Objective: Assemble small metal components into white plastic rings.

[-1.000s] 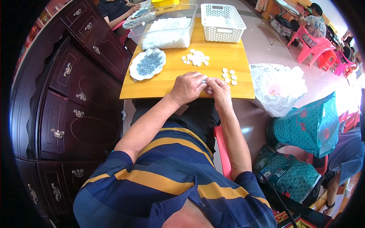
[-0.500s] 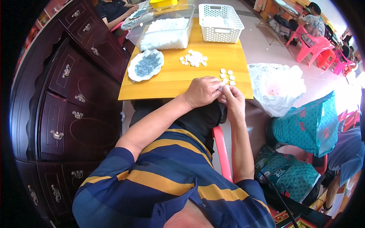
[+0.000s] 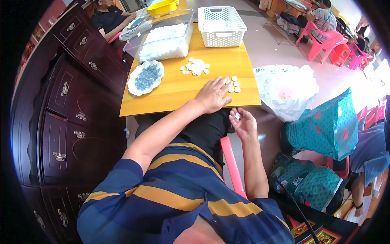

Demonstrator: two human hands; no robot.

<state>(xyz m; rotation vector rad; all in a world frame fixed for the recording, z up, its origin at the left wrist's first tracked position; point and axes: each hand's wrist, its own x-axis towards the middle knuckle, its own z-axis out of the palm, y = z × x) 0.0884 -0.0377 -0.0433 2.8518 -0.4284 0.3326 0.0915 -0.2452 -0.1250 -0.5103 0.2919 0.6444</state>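
Observation:
My left hand lies palm down near the table's front edge, its fingers stretched out. Its fingertips reach a small group of flat white pieces; whether one is under them is hidden. Just past the edge, my right hand is turned palm up with fingers slightly curled, holding a small whitish piece. Farther back lies a loose pile of similar white pieces. To its left, a white scalloped dish holds many small blue-grey translucent parts.
At the back of the yellow table stand a clear bin heaped with white pieces and a white perforated basket. A white plastic bag and teal bags are on the right. Dark drawers line the left. Other people sit farther off.
My hands have parted. The left has flattened onto the table beside the white pieces; the right has drawn back past the edge and turned palm up with a small piece.

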